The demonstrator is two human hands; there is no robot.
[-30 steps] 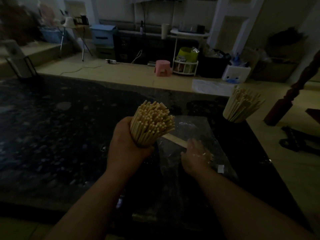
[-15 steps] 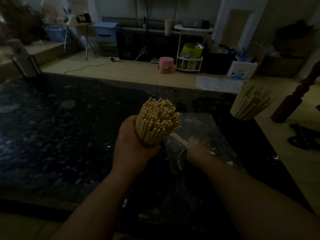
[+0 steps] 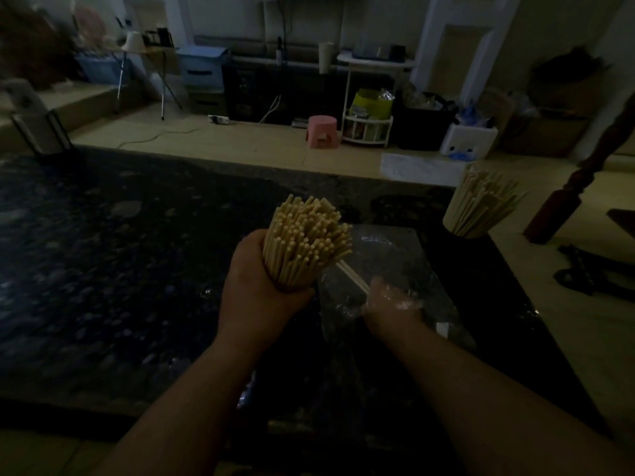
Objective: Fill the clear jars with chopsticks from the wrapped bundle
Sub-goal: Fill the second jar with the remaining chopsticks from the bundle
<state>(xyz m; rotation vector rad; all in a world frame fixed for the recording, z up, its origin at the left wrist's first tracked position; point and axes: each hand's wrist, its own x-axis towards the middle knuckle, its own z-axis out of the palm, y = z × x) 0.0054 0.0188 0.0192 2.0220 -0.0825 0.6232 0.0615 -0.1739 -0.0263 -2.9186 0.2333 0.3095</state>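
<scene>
left hand [image 3: 261,290]: wrapped tight round the lower part of the chopstick bundle [image 3: 305,242], thumb across the front, holding it above the counter.
chopstick bundle: frame centre, roughly upright, leaning slightly to 1 o'clock; top ends fan out above the fist.
right hand [image 3: 391,304]: at 4 o'clock of the left hand, just beside it, under clear plastic wrap [image 3: 405,255]. Film and dim light veil the fingers; can't tell whether they are pinching or spread.
loose chopsticks [image 3: 354,278]: a thin pair running from the bundle's base toward 4 o'clock, near end meeting the right hand.
plastic wrap: crumpled sheet lying on the counter [image 3: 103,269], from 1 to 5 o'clock of the bundle.
jar [image 3: 464,221]: at 2 o'clock of the bundle, well apart, by the counter's right edge, packed with chopsticks splaying out the top.
counter: dark, speckled.
pink stool [image 3: 322,130]: on the floor at 12 o'clock, beyond the counter.
</scene>
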